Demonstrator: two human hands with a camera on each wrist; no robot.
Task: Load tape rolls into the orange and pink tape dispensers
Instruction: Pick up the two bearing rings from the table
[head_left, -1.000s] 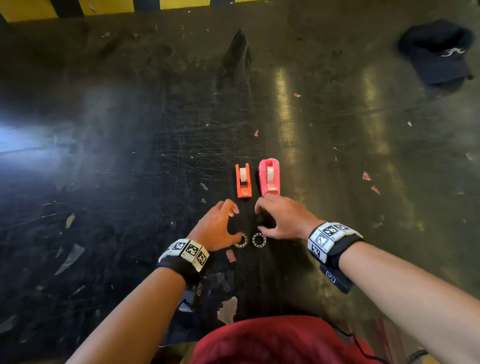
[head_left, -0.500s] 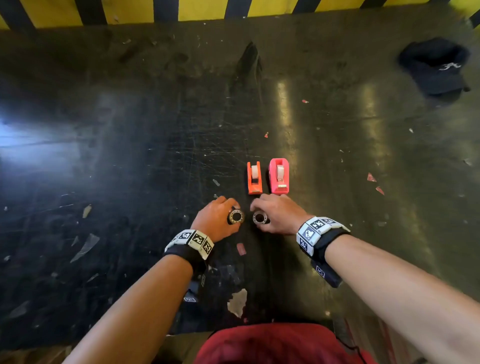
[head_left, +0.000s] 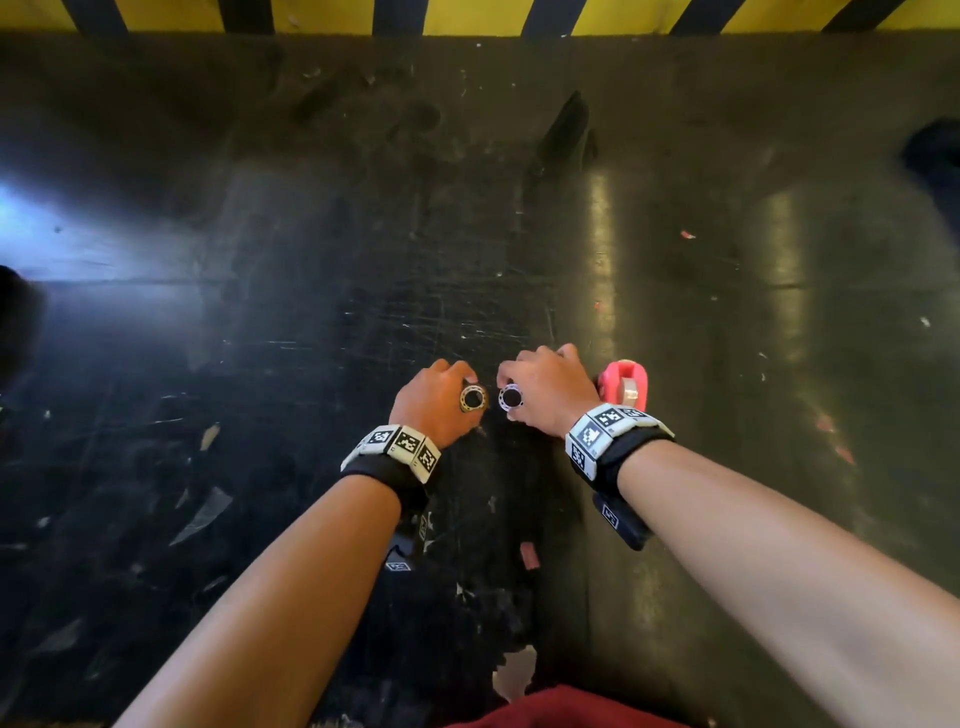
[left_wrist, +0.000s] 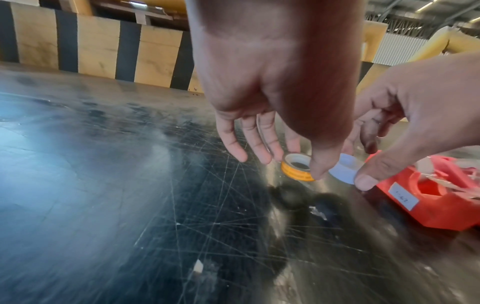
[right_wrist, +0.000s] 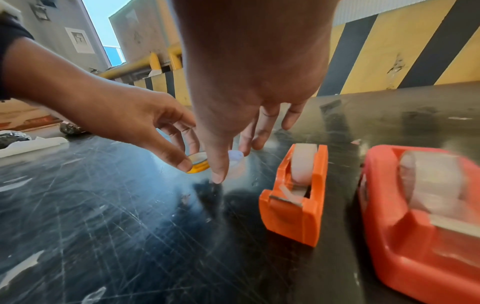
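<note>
My left hand (head_left: 441, 400) pinches a yellow tape roll (head_left: 472, 399) between thumb and fingers, just above the dark scratched surface. Close beside it, my right hand (head_left: 545, 389) pinches a white tape roll (head_left: 510, 397). The left wrist view shows both, the yellow roll (left_wrist: 296, 167) and the white roll (left_wrist: 344, 168), side by side and slightly apart. The orange dispenser (right_wrist: 296, 197) and the pink dispenser (right_wrist: 420, 216) stand just right of the rolls, each with a pale roll in it. In the head view the pink dispenser (head_left: 626, 387) shows beside my right wrist; the orange one is hidden.
A yellow-and-black striped barrier (head_left: 467, 15) borders the far edge. A dark cap (head_left: 935, 156) lies at the far right. Paper scraps (head_left: 202, 514) litter the left and near side. Red cloth (head_left: 561, 712) shows at the bottom edge.
Both rolls lay on the surface one second ago. Each hand has picked one up and carried it forward, up beside the dispensers; the right hand now covers the orange dispenser.
</note>
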